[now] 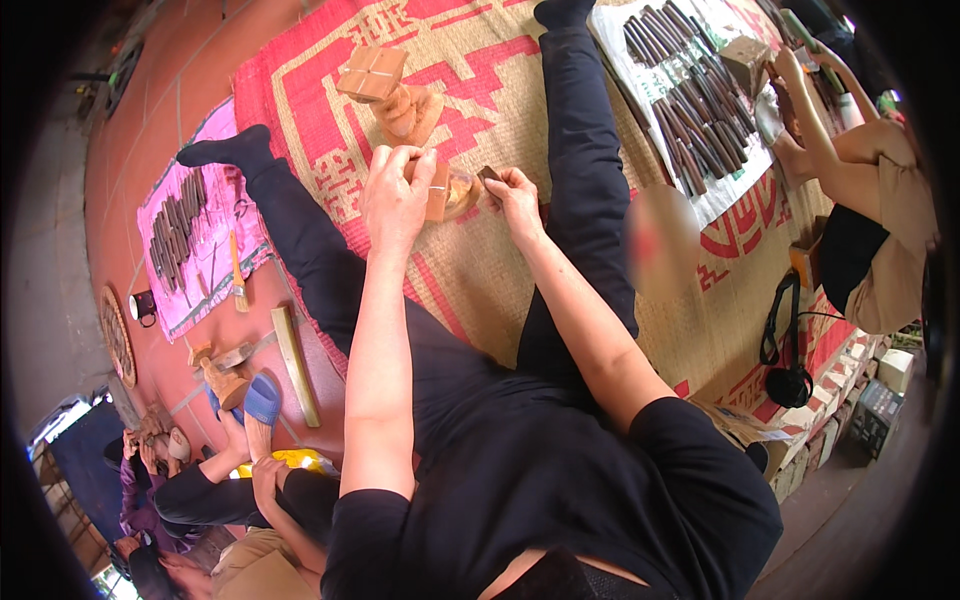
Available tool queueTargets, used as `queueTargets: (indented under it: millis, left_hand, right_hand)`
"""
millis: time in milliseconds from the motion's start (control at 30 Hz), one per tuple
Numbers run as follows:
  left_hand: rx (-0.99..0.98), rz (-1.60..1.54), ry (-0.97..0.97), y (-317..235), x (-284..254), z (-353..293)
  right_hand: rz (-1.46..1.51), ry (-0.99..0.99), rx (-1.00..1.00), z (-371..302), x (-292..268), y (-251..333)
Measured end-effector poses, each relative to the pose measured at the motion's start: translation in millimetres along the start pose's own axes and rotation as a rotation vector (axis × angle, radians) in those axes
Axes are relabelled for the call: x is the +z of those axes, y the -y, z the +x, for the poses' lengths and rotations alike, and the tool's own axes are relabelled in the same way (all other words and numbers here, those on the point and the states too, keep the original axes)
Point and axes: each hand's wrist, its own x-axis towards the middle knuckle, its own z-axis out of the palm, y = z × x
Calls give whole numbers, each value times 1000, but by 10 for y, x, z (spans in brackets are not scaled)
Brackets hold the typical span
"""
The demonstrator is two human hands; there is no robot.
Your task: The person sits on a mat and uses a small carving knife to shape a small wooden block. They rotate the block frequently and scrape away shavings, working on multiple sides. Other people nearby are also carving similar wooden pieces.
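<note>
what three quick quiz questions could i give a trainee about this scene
1. Which hand holds the small dark piece?
2. True or false: the left hand is on a wooden block.
3. Fill in the colour: rows of dark tools lie on a ____ sheet toward the upper right of the picture.

Key: 1. The right hand. 2. True. 3. White.

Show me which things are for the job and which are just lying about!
Seem for the job:
carved wooden piece, in left hand
dark piece in right hand
dark rods on pink cloth, maybe

Perhaps just lying about:
wooden bar
brush
</note>
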Motion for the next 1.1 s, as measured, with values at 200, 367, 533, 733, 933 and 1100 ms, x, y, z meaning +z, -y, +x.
queueTargets:
  millis: [200,367,533,733,933,1100]
  left_hand:
    - [11,16,-34,49,56,12]
    - [-11,10,-19,15,42,10]
    - [5,6,-44,33,49,15]
    - [-1,9,-20,37,48,10]
    - [4,6,-35,32,32,14]
    - [11,14,-17,19,62,15]
  right_hand:
    - [-87,4,-148,2,197,21]
    - [-570,-148,-137,-67,71,-220]
    - [-35,-163,-119,-59,84,-187]
    - [-655,-132,-280,-49,201,-132]
    - [-517,-208,-236,-9,110,-53]
    - [-436,-95,-223,196,167,-199]
